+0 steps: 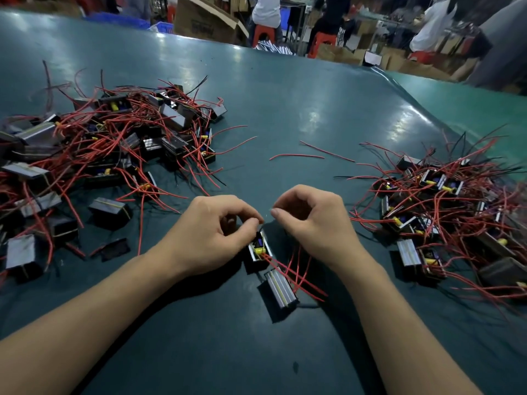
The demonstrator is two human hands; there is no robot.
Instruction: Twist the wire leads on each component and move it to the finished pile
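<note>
Between them, left hand (211,232) and right hand (310,220) pinch the fine leads of a black, yellow-tabbed component (258,250).

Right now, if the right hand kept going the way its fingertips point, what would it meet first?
The right hand points left, toward the left hand. It would likely meet the left hand's fingertips first, above the small black component; depth is unclear.

1. Dim overall; overhead lamps leave white glare patches on the glossy teal table surface (285,95), far and right.
2. Soft shadows lie under the forearms.
3. Wide-angle bending curves the edges; the far background is blurred.
</note>
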